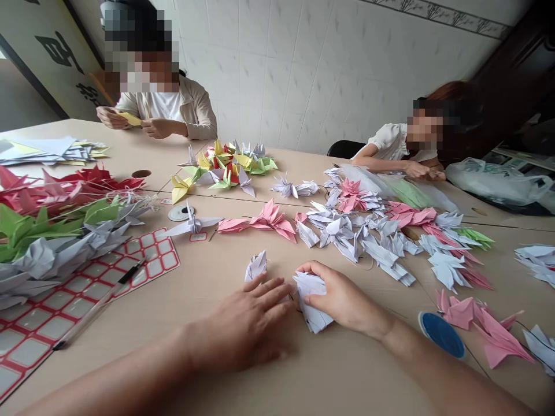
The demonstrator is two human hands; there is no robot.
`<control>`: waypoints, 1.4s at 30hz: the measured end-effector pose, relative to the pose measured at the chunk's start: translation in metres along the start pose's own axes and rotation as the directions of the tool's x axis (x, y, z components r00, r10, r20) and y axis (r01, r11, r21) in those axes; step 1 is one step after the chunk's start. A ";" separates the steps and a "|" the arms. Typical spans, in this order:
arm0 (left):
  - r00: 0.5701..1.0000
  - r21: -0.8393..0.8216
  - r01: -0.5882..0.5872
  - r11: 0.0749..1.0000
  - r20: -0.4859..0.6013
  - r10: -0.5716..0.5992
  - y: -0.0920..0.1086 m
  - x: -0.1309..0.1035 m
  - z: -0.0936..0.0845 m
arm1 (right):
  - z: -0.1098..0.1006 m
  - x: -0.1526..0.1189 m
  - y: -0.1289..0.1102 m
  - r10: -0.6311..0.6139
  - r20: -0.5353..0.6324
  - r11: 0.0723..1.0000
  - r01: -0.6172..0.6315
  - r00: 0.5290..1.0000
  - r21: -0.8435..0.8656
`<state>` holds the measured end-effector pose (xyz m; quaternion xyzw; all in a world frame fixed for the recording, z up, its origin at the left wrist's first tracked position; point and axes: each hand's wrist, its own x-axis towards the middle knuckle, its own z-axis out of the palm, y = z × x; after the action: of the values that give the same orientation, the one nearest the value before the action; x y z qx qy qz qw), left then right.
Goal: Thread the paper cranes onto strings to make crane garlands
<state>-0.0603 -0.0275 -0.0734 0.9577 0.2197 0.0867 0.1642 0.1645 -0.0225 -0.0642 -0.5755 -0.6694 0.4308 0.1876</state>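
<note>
White folded paper pieces (315,315) stand stacked in my right hand (336,297), its thumb on the near side and its fingers curled around the back. My left hand (255,315) lies just left of them, palm down, fingers spread and pointing right, partly blurred; some white paper shows at its fingertips. Another white folded piece (256,266) sits just beyond the left fingers. Farther back, a pink folded paper string (273,219) and a white paper crane (191,222) lie on the table (208,375).
Red-framed label sheets (78,300) with a pen (99,303) lie left, beside heaped cranes (47,231). More white (342,231) and pink cranes (485,323) and a blue spool (442,335) are right. Two people sit across the table, one holding yellow paper (130,119).
</note>
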 end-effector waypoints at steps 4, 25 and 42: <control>0.982 0.114 0.172 0.978 -0.098 -0.161 0.000 0.001 0.000 | -0.010 0.003 0.002 0.023 0.027 0.996 -0.025 0.999 0.080; 0.791 -0.082 0.515 0.853 -0.340 -0.510 -0.034 0.001 0.005 | 0.022 -0.006 -0.027 -0.061 0.124 0.990 0.076 0.990 -0.122; 0.781 -0.288 0.488 0.824 -0.278 -0.560 -0.023 0.006 0.015 | 0.038 0.016 -0.017 -0.043 -0.191 0.910 0.117 0.981 0.398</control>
<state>-0.0605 -0.0088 -0.0949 0.8053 0.4940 0.2282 0.2353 0.1212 -0.0206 -0.0758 -0.5318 -0.5685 0.4998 0.3798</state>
